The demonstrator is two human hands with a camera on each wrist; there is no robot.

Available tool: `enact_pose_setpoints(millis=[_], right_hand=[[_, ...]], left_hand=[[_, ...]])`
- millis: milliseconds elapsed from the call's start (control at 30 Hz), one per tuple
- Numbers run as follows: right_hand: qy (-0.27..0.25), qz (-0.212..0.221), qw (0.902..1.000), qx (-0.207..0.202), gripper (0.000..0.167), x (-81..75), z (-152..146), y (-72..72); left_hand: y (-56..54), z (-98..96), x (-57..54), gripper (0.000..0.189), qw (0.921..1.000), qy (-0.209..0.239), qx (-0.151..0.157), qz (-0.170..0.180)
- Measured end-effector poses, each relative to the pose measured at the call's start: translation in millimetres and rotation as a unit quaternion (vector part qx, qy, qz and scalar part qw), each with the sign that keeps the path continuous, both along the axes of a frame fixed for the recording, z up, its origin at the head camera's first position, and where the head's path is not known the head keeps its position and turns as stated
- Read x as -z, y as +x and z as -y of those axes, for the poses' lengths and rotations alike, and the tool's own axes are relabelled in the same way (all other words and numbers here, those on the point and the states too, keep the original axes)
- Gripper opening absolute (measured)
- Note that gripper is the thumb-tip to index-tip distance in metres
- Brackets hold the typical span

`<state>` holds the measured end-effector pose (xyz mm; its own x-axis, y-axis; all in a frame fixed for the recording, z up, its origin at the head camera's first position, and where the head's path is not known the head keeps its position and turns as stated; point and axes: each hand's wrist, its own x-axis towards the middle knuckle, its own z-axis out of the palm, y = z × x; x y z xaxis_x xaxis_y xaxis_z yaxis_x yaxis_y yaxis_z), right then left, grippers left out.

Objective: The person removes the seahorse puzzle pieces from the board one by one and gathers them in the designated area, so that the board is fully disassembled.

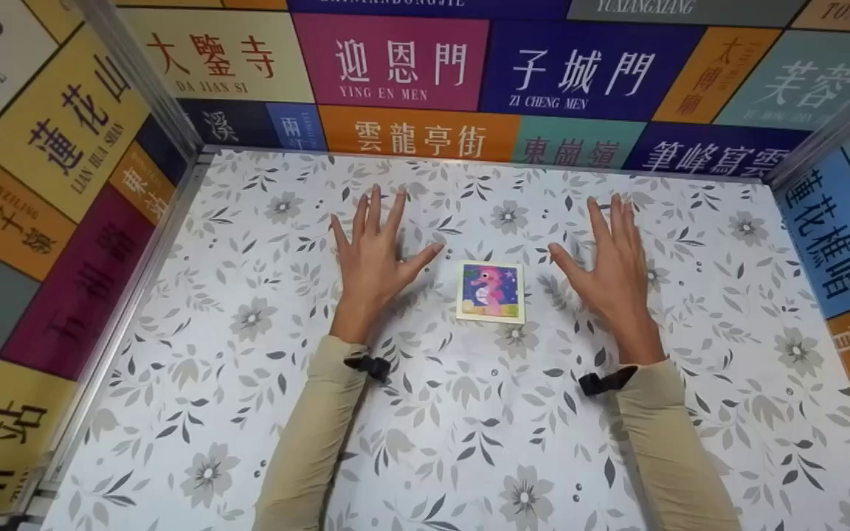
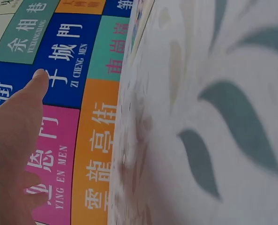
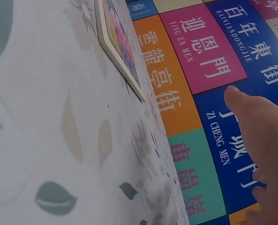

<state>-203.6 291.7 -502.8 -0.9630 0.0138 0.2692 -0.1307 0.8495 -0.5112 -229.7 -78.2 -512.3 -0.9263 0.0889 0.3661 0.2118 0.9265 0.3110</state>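
Observation:
A small square picture puzzle (image 1: 491,292) with a pink seahorse on a blue ground and a pale border lies flat on the floral table. To its left is my left hand (image 1: 371,262), fingers spread and thumb pointing toward the puzzle. My right hand (image 1: 613,269) is on the other side, its fingers straight and thumb out toward the puzzle. Both hands are apart from the puzzle and hold nothing. In the right wrist view the puzzle's edge (image 3: 120,65) shows side-on, with my right thumb (image 3: 244,110) at the right. The left wrist view has my left thumb (image 2: 33,93).
The table (image 1: 218,413) has a white cover printed with grey leaves and flowers. Colourful panels with Chinese lettering (image 1: 403,66) stand along its back and both sides. A black strap (image 1: 370,366) circles the left wrist, another (image 1: 606,380) the right.

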Motion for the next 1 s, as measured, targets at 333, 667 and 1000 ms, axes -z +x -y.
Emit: enact_pose_setpoints(millis=[333,667,1000], right_hand=[[-0.119,0.051,0.9880,-0.085,0.067,15.5,20.4,-5.6],[-0.176,0.101,0.9736,-0.104,0.038,39.9,25.6,-13.2],[-0.215,0.110,0.9626,-0.123,0.029,45.1,31.6,-6.6]], left_hand=[[1.8,-37.8,3.4,0.068,0.9847,0.070,0.157,0.031],[1.1,-87.8,6.7,0.046,0.9450,0.108,0.276,0.138],[-4.0,-101.1,9.1,0.034,0.9417,0.110,0.291,0.127]])
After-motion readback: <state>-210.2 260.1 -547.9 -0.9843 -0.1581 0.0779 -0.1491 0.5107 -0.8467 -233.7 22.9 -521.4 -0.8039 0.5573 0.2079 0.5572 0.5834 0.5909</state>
